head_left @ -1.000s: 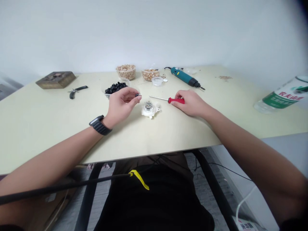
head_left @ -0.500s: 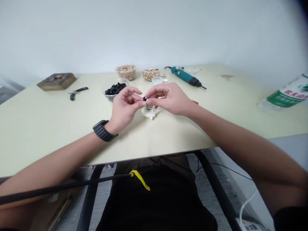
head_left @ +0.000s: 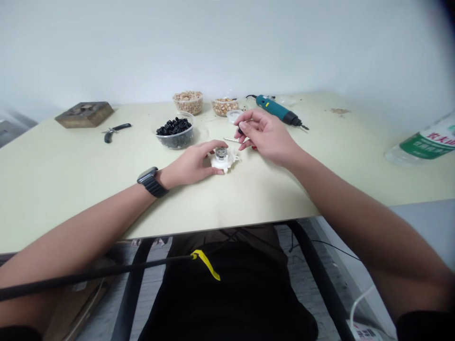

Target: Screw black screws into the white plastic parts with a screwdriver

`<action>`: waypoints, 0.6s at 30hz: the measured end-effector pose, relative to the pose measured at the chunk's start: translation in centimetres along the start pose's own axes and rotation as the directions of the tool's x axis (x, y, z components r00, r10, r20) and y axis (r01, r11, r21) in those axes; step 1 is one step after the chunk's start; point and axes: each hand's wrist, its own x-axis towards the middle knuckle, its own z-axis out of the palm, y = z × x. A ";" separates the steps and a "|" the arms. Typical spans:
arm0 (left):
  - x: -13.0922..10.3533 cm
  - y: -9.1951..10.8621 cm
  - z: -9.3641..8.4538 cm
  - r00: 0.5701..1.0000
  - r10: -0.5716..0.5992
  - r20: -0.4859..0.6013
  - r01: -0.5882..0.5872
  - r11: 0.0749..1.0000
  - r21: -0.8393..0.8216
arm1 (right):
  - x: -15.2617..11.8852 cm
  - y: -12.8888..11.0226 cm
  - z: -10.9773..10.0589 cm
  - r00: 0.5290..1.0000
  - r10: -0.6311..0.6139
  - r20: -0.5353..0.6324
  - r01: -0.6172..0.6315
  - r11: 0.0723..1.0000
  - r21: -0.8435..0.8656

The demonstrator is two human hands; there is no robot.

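- With our right hand (head_left: 266,137), just right of the frame's centre, we are pinching one small black piece (head_left: 241,130) in a narrow thumb-and-finger grip
- With our left hand (head_left: 192,163), left of centre, we are curling thumb and fingers around the left side of one white part (head_left: 222,165), which is sitting mid-frame on the table (head_left: 256,194) and bearing one metal cylinder (head_left: 221,152)
- We are, in our judgement, steadying the white part while handling the small piece; the next move seems to be calling for a firm left hold and a careful, light right pinch
- We are seeing one screwdriver (head_left: 231,139) lying beside the right hand, its red handle mostly hidden, so we are not telling whether the hand is touching it
- Farther out, we are counting three filled tubs: one of black pieces (head_left: 176,141) left of centre, one of pale pieces (head_left: 192,109) and one of orange-brown pieces (head_left: 224,109) at upper centre; their contents are proving too many to count
- We are also finding one small clear cup (head_left: 233,115) at upper centre and one teal power tool (head_left: 277,110) at upper right
- Toward the edges, we are counting one pair of pliers (head_left: 122,126) and one block (head_left: 85,116) at upper left, and one bottle (head_left: 423,147) at far right
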 end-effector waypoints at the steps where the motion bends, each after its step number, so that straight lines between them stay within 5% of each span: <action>1: 0.1 -0.1 0.1 1.000 -0.015 -0.017 0.015 1.000 0.024 | 0.0 0.0 0.0 1.000 0.012 -0.008 -0.012 1.000 -0.002; 11: 0.0 0.1 -0.1 0.947 -0.040 -0.320 0.122 0.963 0.241 | -0.3 0.4 0.2 0.988 0.150 0.049 -0.147 0.988 -0.047; 18: 0.0 0.5 -0.2 0.939 -0.058 -0.338 0.170 0.935 0.312 | -0.8 -0.3 1.0 0.980 0.161 0.121 -0.144 0.980 -0.136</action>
